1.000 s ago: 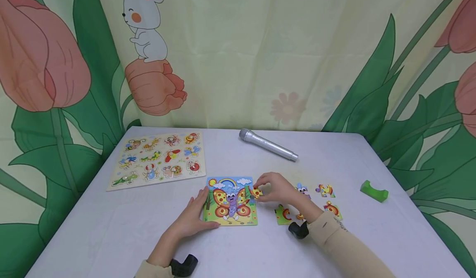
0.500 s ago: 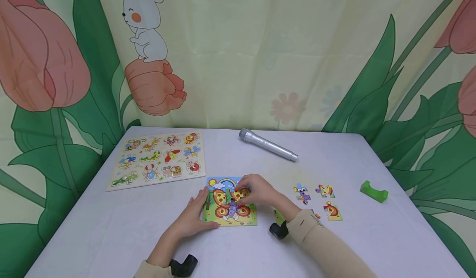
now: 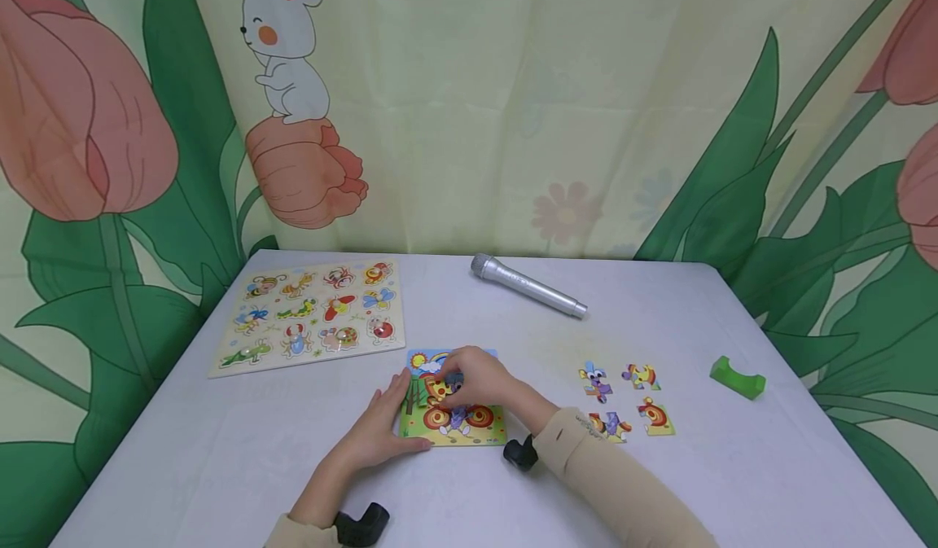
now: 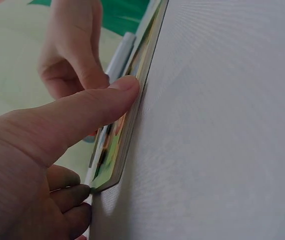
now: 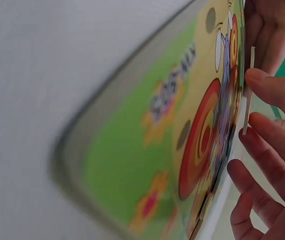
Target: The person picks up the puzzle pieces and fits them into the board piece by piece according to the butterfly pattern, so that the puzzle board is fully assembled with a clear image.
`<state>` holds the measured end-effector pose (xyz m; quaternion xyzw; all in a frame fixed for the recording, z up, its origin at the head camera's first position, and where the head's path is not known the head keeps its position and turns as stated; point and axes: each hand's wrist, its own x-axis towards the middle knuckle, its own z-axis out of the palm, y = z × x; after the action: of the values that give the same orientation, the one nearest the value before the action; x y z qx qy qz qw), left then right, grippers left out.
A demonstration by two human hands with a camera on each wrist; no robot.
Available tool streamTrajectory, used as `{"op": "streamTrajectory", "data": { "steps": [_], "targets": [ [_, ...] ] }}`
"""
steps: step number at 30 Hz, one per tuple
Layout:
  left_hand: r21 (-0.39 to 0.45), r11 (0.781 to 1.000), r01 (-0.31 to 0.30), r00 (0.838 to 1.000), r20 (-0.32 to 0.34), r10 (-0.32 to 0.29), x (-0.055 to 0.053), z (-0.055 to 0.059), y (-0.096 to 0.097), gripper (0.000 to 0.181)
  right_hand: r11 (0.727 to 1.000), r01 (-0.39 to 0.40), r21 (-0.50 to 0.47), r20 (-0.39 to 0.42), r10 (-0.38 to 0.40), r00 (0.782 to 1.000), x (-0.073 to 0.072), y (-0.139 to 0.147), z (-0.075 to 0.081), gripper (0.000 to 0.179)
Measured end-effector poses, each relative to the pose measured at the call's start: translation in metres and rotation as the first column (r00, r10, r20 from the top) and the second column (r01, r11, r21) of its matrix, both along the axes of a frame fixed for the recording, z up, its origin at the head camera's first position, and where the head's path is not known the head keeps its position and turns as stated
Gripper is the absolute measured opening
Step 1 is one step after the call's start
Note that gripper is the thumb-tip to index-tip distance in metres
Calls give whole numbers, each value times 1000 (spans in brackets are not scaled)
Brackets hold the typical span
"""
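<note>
On the table lies a small square butterfly puzzle board [image 3: 479, 434]. My left hand [image 3: 375, 427] holds its near left corner, the fingers along the left side and the thumb at the near edge. Over the board's upper left part, my right hand [image 3: 479, 377] pinches a thin puzzle piece [image 5: 249, 92]. In the right wrist view that piece stands edge-on between thumb and fingers, just off the board's face. My right hand hides much of the butterfly. Several loose butterfly pieces [image 3: 655, 416] lie to the right of the board.
A larger insect puzzle board [image 3: 311, 316] lies at the back left. Behind the small board is a silver toy microphone [image 3: 529, 286]. A green curved block [image 3: 737, 378] sits far right. A printed curtain [image 3: 469, 108] hangs behind the table [image 3: 220, 450].
My right hand has carried the piece leftward from the board's right side, across it to the upper left part. The left hand has stayed in place at the corner.
</note>
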<state>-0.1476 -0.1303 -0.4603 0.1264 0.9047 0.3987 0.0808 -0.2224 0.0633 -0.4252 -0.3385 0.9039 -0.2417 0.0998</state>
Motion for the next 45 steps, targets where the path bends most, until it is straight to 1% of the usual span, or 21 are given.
{"op": "streamTrajectory", "data": {
  "steps": [5,13,18,25,36,41,43,45],
  "targets": [
    [5,1000,4,1000,6,-4,1,1,0,106,999,-1,32,-16,1,1000,1,-8,1,34],
    [-6,1000,-1,1000,9,1,0,-1,-1,107,997,19,72,2,-19,1000,2,-14,3,35],
    [-15,1000,-12,1000,17,12,0,-2,-1,108,995,23,98,-17,-21,1000,3,-15,3,34],
    [-17,1000,-12,1000,15,12,0,-2,-1,108,992,33,123,-29,-30,999,4,-17,3,34],
    [-13,1000,-6,1000,8,6,0,-2,-1,106,984,9,177,-40,-2,999,5,-18,4,36],
    [-8,1000,-2,1000,-1,2,0,-1,-1,106,986,-11,164,-39,18,999,3,-16,4,35],
    [-5,1000,-1,1000,-1,1,1,-1,-1,106,991,-17,132,-23,20,1000,2,-14,2,35],
    [-3,1000,-2,1000,3,2,1,-1,-1,106,997,-17,82,11,16,1000,1,-12,0,36]
  ]
}}
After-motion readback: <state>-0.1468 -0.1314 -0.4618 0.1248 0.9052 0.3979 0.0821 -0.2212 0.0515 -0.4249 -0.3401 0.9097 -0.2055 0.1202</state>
